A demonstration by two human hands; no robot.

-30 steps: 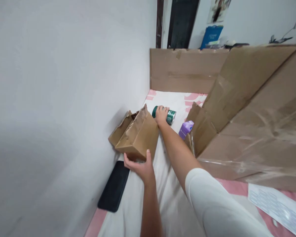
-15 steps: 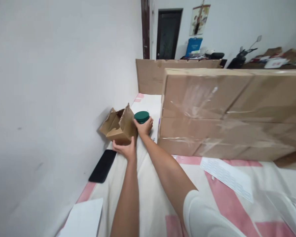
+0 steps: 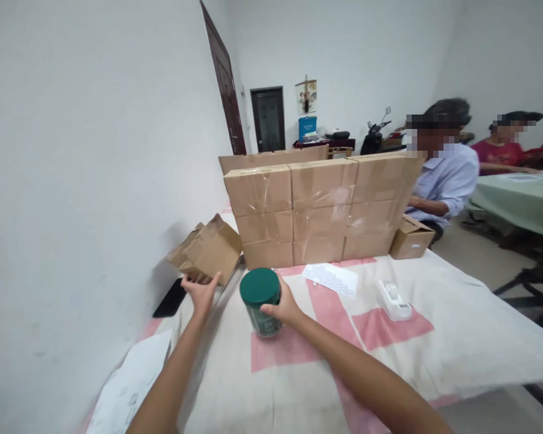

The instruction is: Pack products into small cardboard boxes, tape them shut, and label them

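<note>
My right hand [image 3: 286,305] is wrapped around the side of a green canister [image 3: 261,310] with a dark green lid, upright over the near part of the cloth-covered table. My left hand [image 3: 202,293] grips the near end of a small open cardboard box [image 3: 217,248], thumb on one side and fingers on the other. The box tilts toward the wall, its torn flaps raised; its inside is hidden from here. Just below it, a black phone [image 3: 171,298] lies flat by the wall.
Behind stands a taped stack of cardboard boxes [image 3: 319,226]. On the cloth lie a label sheet [image 3: 330,279], a white tape dispenser [image 3: 393,301] and white paper [image 3: 131,383]. A small carton [image 3: 409,241] stands at the stack's right. Two people sit farther right.
The canister went from lying on its side beyond the box to upright, brought nearer in my right hand. My left hand stays on the box. The view has swung up and right.
</note>
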